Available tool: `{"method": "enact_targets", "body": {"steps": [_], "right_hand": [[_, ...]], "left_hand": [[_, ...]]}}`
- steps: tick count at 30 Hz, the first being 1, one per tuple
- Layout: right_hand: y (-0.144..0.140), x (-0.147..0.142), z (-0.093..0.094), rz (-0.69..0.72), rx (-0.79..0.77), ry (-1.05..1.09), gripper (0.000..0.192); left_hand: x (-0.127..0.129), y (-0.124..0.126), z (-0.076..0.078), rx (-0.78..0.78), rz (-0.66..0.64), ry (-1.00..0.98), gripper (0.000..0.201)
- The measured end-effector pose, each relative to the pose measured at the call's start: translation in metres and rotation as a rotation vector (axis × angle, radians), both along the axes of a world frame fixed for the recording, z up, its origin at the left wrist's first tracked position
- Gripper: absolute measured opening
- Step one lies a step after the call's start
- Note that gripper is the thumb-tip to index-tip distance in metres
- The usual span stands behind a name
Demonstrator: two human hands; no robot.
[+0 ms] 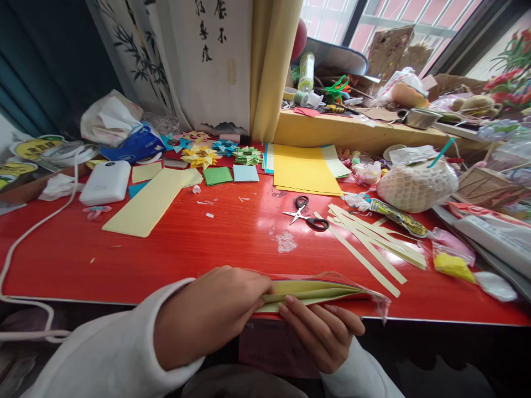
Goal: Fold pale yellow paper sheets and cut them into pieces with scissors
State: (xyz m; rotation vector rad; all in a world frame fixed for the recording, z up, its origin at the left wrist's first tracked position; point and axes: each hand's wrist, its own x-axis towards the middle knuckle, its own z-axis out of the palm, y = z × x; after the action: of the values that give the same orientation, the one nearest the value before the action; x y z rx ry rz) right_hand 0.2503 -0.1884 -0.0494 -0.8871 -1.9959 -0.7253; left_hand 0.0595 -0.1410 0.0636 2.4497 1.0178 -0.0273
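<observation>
My left hand (211, 312) pinches the near end of a clear plastic pack of coloured paper sheets (319, 287), held flat at the front edge of the red table (199, 243). My right hand (321, 329) supports the pack from underneath, fingers spread along its lower side. The pack shows yellow-green and red sheets, and its far end sticks out to the right over the table edge. Both sleeves are white.
Scissors (307, 215) lie mid-table, cut pale paper strips (373, 240) to their right. A yellow sheet (305, 168), a pale yellow strip (147, 202), small coloured squares (230, 174), folded paper flowers (201, 156), a white power bank (105, 181) and a netted bag (417, 185) lie around.
</observation>
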Motion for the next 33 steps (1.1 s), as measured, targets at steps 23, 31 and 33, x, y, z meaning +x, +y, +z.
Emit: {"method": "enact_targets", "body": {"steps": [23,31,33], "right_hand": [[0.004,-0.005,0.009,0.014,0.009,0.025,0.017],[0.005,-0.006,0.01,0.006,0.023,0.031,0.015],[0.005,-0.006,0.009,-0.001,0.026,0.026,0.015]], "left_hand": [[-0.003,0.006,-0.004,-0.22,0.161,-0.217,0.026],[-0.003,0.007,-0.007,-0.217,0.152,-0.238,0.026],[-0.004,0.007,-0.007,-0.224,0.156,-0.237,0.026]]}}
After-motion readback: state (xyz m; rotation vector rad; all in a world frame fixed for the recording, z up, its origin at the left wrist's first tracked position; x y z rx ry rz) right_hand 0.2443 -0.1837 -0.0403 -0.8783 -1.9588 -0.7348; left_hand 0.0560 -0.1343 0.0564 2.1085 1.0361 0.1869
